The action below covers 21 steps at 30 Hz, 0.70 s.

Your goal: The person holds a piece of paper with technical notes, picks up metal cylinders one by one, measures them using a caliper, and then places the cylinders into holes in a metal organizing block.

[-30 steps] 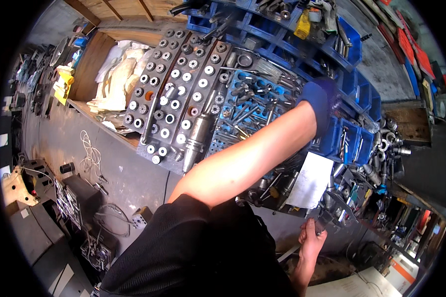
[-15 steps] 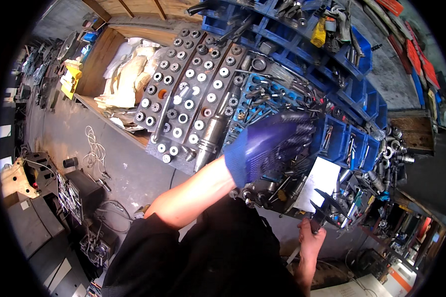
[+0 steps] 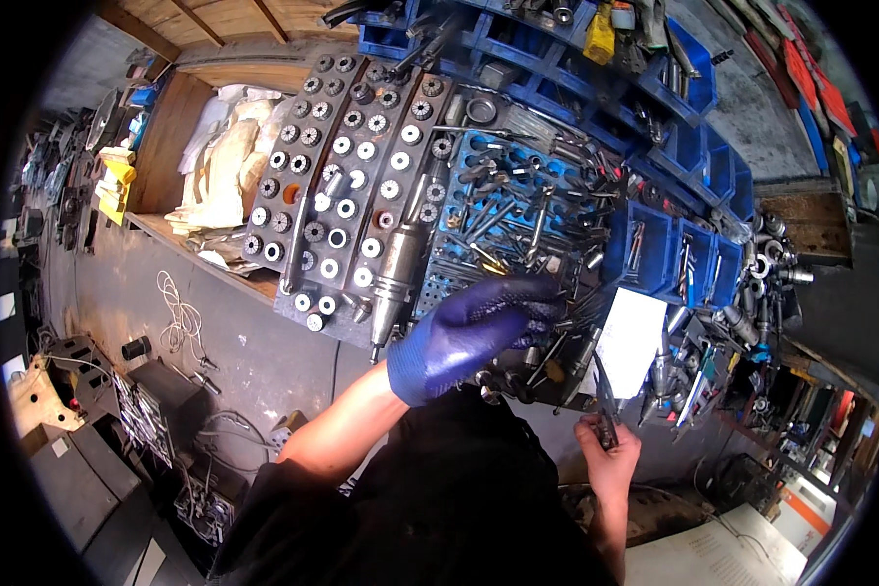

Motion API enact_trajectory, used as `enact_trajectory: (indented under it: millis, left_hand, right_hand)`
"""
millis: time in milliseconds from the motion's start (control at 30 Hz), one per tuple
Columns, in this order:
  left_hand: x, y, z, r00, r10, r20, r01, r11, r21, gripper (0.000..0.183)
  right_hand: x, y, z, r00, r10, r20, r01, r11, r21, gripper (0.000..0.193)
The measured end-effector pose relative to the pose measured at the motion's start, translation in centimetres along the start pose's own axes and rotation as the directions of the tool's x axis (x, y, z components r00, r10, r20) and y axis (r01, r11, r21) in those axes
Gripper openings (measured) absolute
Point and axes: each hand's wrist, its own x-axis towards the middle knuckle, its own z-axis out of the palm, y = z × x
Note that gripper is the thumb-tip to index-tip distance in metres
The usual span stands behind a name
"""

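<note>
My left hand point(image 3: 479, 332), in a purple-blue knit glove, hovers over the near edge of the bench. Its fingers stretch to the right, somewhat bent, and I see nothing held in them. Just beyond it lies a blue tool rack point(image 3: 503, 195) crowded with drill bits and cutters. At the lower right my bare right hand point(image 3: 610, 454) is closed around a dark caliper point(image 3: 604, 396), its jaws pointing away from me. A white sheet of paper point(image 3: 627, 342) lies just past the caliper.
Left of the blue rack is a dark stand point(image 3: 327, 234) with rows of collets, and a large tool holder point(image 3: 396, 273) lies on it. Blue bins point(image 3: 645, 244) line the back and right. A wooden crate point(image 3: 161, 156) holds papers. Metal holders point(image 3: 752, 303) are heaped at the far right.
My left hand has drawn back toward me and left, uncovering more of the blue rack. The caliper has turned in my right hand, so its jaws now look narrower. The view has shifted slightly.
</note>
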Motion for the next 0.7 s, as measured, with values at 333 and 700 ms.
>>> enact_trajectory:
  millis: [333,700]
  left_hand:
    - [0.4,-0.6,1.5,0.987,0.089,0.134,-0.148,0.835,0.530,0.048]
    - [13.8,9.5,-1.7,0.967,0.254,-0.019,0.082,-0.239,0.968,0.035]
  right_hand:
    - [-0.5,0.0,-0.1,0.995,0.029,0.096,-0.047,0.981,0.191,0.046]
    - [-1.1,3.2,-0.5,0.999,-0.009,0.036,-0.003,0.948,0.319,0.044]
